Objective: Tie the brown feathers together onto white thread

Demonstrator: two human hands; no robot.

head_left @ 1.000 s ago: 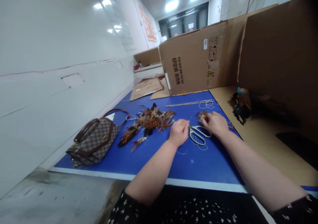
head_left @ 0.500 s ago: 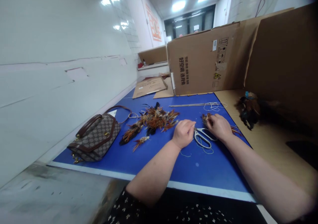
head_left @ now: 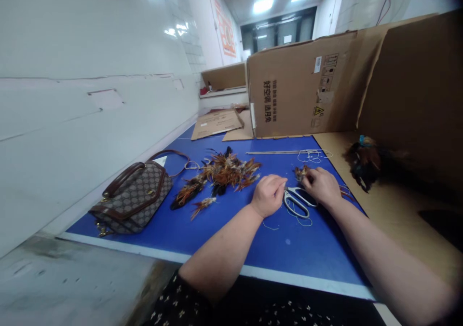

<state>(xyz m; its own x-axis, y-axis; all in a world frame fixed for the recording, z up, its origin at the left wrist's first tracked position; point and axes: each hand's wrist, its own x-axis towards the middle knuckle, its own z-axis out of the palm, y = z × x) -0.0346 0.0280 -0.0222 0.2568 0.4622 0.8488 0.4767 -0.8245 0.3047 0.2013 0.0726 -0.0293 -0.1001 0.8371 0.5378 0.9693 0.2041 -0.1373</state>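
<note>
My left hand (head_left: 268, 195) is closed in a pinch above the blue tabletop, thumb against the curled fingers. Whatever it pinches is too small or too hidden to make out. My right hand (head_left: 321, 187) bends over a small tuft of brown feathers (head_left: 301, 172), its fingertips closed on the tuft. Between the hands lies a pair of scissors (head_left: 298, 209) with pale grey handles, its blades mostly hidden by my left hand. Loose thread (head_left: 304, 224) curls under and below the handles. Left of my left hand spreads a pile of brown and black feathers (head_left: 227, 171), with a small separate tuft (head_left: 203, 205) before it.
A brown patterned handbag (head_left: 135, 198) stands at the table's left. Thin sticks (head_left: 278, 152) and a tangle of white thread (head_left: 314, 156) lie farther back. A large cardboard box (head_left: 300, 89) walls the rear. Dark feathers tied in blue (head_left: 365, 162) rest on cardboard at right.
The view has shifted slightly. Both hands keep nearly the same place and pose around the scissors, and the feather piles have not moved.
</note>
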